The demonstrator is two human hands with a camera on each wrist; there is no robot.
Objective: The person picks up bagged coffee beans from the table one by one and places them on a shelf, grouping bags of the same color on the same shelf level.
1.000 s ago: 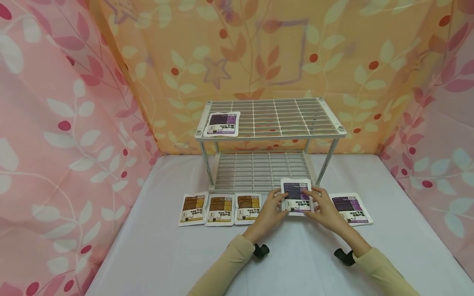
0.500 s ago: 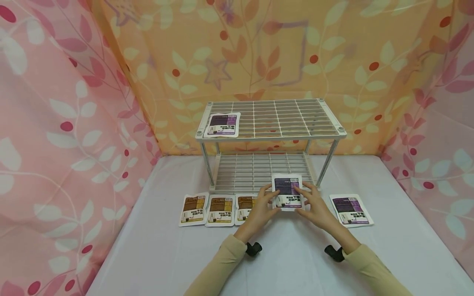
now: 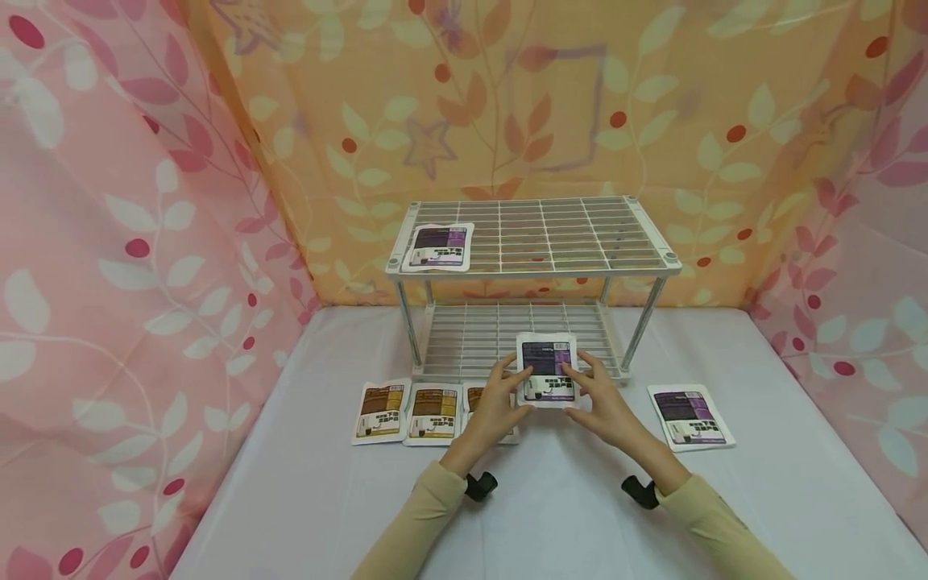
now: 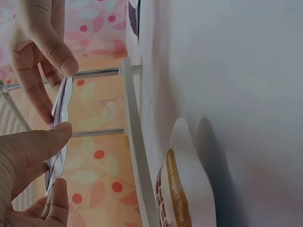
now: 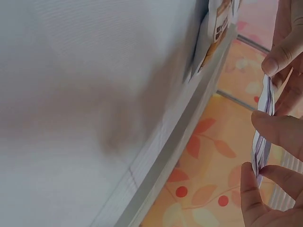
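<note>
- Beneath the orange floral backdrop [image 3: 536, 153], a white cloth-covered table [image 3: 565, 515].
- On it, a two-tier white wire rack with silver posts [image 3: 535, 274].
- Left hand [image 3: 493, 407] and right hand [image 3: 606, 407], both pinching opposite sides of a flat purple-and-white pouch [image 3: 548, 374], raised before the lower shelf.
- Matching pouches: one atop the rack [image 3: 438, 247], one at right [image 3: 692, 416].
- At left, three brown-and-white pouches [image 3: 432, 415], one partly hidden.

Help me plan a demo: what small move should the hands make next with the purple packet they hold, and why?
I'd probably raise the held packet to the upper shelf, just right of the purple packet lying there. The left hand and right hand grip the held packet by its sides, clear of the table, and bare shelf shows beside its match.
</note>
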